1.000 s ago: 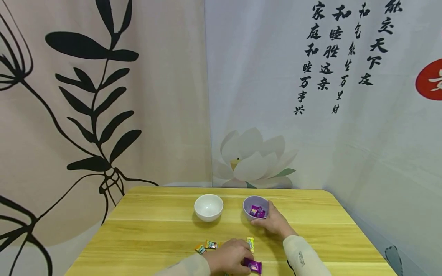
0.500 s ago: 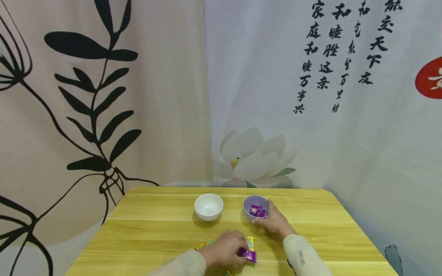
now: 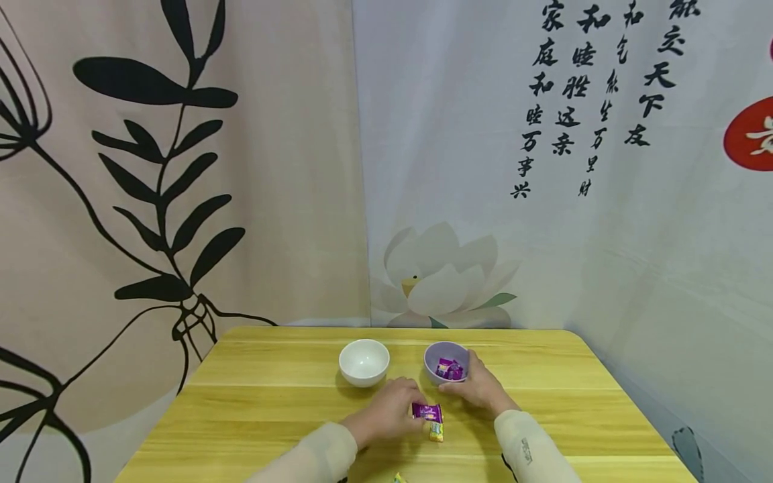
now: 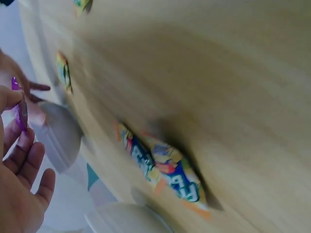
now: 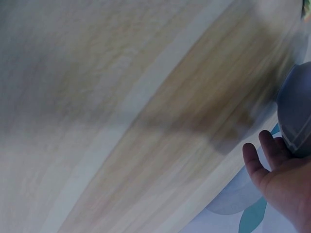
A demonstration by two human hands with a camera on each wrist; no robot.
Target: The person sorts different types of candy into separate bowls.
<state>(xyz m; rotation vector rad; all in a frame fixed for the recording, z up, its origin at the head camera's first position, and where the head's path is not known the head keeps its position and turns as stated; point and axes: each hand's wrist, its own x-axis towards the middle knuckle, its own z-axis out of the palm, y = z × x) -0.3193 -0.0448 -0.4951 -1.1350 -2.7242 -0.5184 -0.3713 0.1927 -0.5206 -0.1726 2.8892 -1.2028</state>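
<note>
My left hand (image 3: 386, 412) pinches a purple-wrapped candy (image 3: 427, 412) between thumb and fingers, a short way in front of the purple bowl (image 3: 445, 350). In the left wrist view the candy (image 4: 21, 109) stands on edge in the fingertips, the other fingers loosely bent. My right hand (image 3: 480, 389) grips that bowl at its right side, thumb along the front and fingers round the wall. Purple candies (image 3: 449, 369) lie inside the bowl. A yellow-wrapped candy (image 3: 436, 433) rests on the table just below the held one.
A white bowl (image 3: 364, 365) stands left of the purple one on the wooden table (image 3: 272, 389). Two orange-and-yellow candies (image 4: 177, 174) lie together, hidden by my left arm in the head view. Another yellow candy (image 3: 399, 478) shows at the bottom edge. A printed curtain (image 3: 302, 168) hangs behind.
My left hand has moved the purple candy away from me, over the table toward the purple bowl. My right hand has stayed on the bowl.
</note>
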